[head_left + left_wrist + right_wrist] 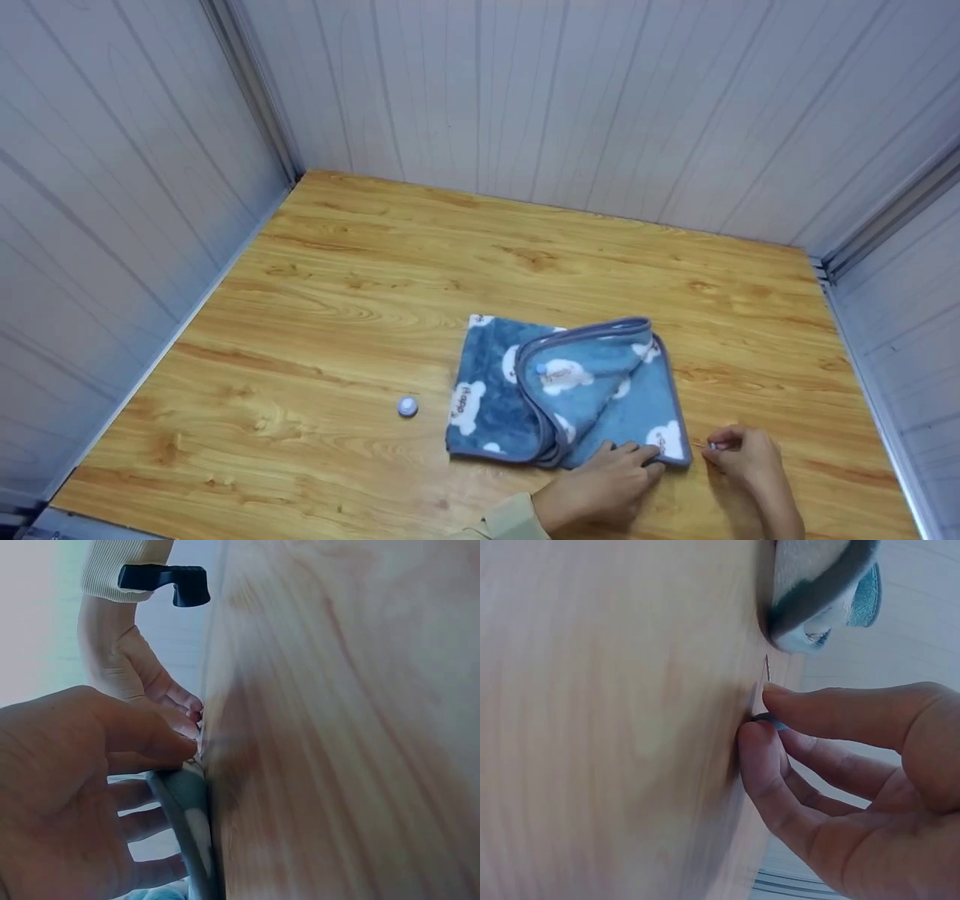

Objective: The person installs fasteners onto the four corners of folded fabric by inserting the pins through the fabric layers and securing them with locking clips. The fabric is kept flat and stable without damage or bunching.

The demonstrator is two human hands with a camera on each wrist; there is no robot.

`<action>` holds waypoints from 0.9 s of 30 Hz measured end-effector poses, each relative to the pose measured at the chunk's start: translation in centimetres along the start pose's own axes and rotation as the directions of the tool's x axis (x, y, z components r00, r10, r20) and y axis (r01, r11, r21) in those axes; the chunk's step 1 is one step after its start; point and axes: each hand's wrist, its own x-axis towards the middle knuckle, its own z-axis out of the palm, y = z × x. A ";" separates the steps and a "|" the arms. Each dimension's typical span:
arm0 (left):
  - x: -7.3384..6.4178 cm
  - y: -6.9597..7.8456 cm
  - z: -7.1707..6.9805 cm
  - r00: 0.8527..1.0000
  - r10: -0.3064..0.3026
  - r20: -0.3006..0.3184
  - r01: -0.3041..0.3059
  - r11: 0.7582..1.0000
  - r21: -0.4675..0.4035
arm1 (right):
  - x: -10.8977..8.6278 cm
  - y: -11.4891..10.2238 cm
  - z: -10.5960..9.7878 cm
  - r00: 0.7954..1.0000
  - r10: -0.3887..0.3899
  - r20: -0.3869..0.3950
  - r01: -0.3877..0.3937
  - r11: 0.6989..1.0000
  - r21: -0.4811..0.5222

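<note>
A folded blue blanket (pixel 487 405) with white bear-shaped patches and a grey-blue border lies on the table, its top layer turned back in a fold. My left hand (pixel 611 476) grips the front edge near the right corner, fingers over the top and thumb at the border (pixel 176 817). Just right of that corner, my right hand (pixel 750 457) pinches a small pin between thumb and forefinger. Its thin metal shaft (pixel 768 669) points toward the blanket; the bluish head (pixel 769 718) is partly hidden by the fingertips. A small light-blue button-like piece (pixel 541 369) sits on the folded-back layer.
A small round white-and-grey-blue piece (pixel 407 406) lies on the wooden table (pixel 300 360), left of the blanket. White panel walls (pixel 480 97) stand at the back and both sides. A black strap-like part (pixel 172 581) shows at the right sleeve in the left wrist view.
</note>
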 end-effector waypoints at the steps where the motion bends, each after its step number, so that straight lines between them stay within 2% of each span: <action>1: 0.0 0.0 0.0 1.000 0.000 -0.011 0.000 1.000 -0.006 | 0.0 0.0 0.0 1.000 0.004 0.004 -0.004 1.000 0.007; 4: 0.0 0.0 0.1 0.999 -0.003 -0.053 0.002 1.000 -0.021 | -0.1 0.1 0.2 1.000 0.008 0.002 -0.008 1.000 0.018; 10: 0.1 -0.1 0.0 0.991 -0.034 -0.130 0.023 0.996 -0.082 | -0.4 0.3 0.4 0.999 -0.040 -0.023 0.040 0.999 0.001; 14: 0.2 -0.4 0.0 0.967 -0.004 -0.254 -0.014 0.998 -0.067 | -0.7 0.2 0.4 0.997 -0.069 -0.036 0.070 0.997 0.020; 17: 0.3 -0.7 0.1 0.946 0.013 -0.324 -0.037 0.997 -0.069 | -0.9 0.2 0.3 0.996 -0.081 -0.042 0.082 0.996 0.026; 22: 0.3 -0.9 0.0 0.932 0.004 -0.363 -0.037 0.996 -0.084 | -0.9 0.2 0.2 0.998 -0.049 -0.029 0.050 0.998 0.047; 27: 0.2 -0.8 -0.2 0.915 -0.015 -0.404 -0.013 0.998 -0.066 | -1.0 0.1 0.3 0.997 -0.047 -0.060 0.051 0.997 0.062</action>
